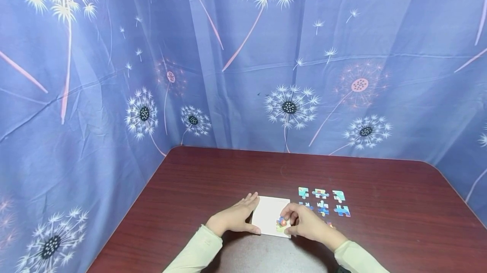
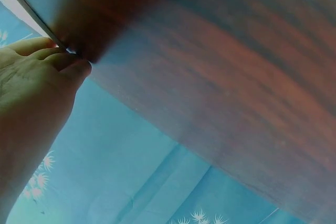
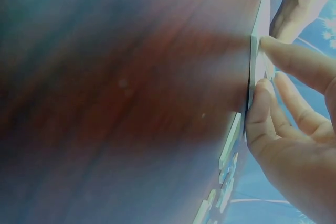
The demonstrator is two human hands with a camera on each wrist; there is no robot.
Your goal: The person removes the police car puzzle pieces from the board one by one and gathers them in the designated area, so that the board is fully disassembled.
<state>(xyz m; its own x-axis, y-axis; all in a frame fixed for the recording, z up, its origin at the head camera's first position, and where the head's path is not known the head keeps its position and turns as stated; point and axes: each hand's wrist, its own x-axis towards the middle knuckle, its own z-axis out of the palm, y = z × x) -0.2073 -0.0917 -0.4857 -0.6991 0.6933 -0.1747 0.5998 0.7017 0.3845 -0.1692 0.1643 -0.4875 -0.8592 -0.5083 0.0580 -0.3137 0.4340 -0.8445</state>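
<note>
A white square puzzle board (image 1: 265, 214) lies flat on the table. My left hand (image 1: 239, 216) rests along its left edge, fingers straight and thumb near the front corner. The same hand (image 2: 39, 77) shows in the left wrist view, fingertips at the board's edge. A colourful puzzle piece (image 1: 281, 224) sits at the board's front right corner. Thumb and curled fingers of my right hand (image 1: 306, 222) hold this piece at its right side. In the right wrist view, the fingertips of the right hand (image 3: 294, 124) touch the board's edge area; the piece is mostly hidden there.
To the right of the board lie several loose jigsaw pieces in rows, among them a blue piece (image 1: 342, 211) and a teal corner piece (image 1: 338, 196). Others are partly behind my right hand. The dark red wooden table (image 1: 213, 171) meets a blue dandelion-print curtain (image 1: 243, 108).
</note>
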